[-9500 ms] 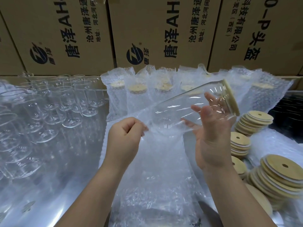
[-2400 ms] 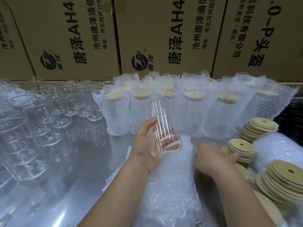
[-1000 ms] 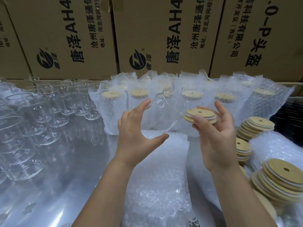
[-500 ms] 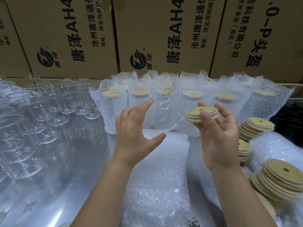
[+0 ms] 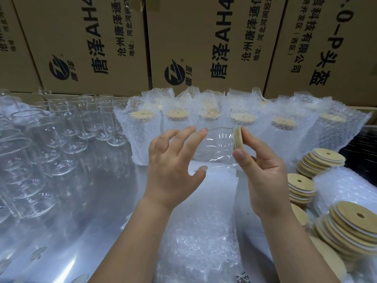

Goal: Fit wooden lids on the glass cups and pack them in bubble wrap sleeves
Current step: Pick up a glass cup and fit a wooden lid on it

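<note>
Glass cup (image 5: 216, 147): 1 | wooden lid (image 5: 237, 138): 1 | hands: 2

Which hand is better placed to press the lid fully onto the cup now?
The right hand: it already holds the wooden lid against the mouth of the glass cup, while the left hand steadies the cup's body.

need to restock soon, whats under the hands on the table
A pile of flat bubble wrap sleeves lies under the left hand and right hand, which hold a glass cup and lid. How many sleeves remain cannot be told.
</note>
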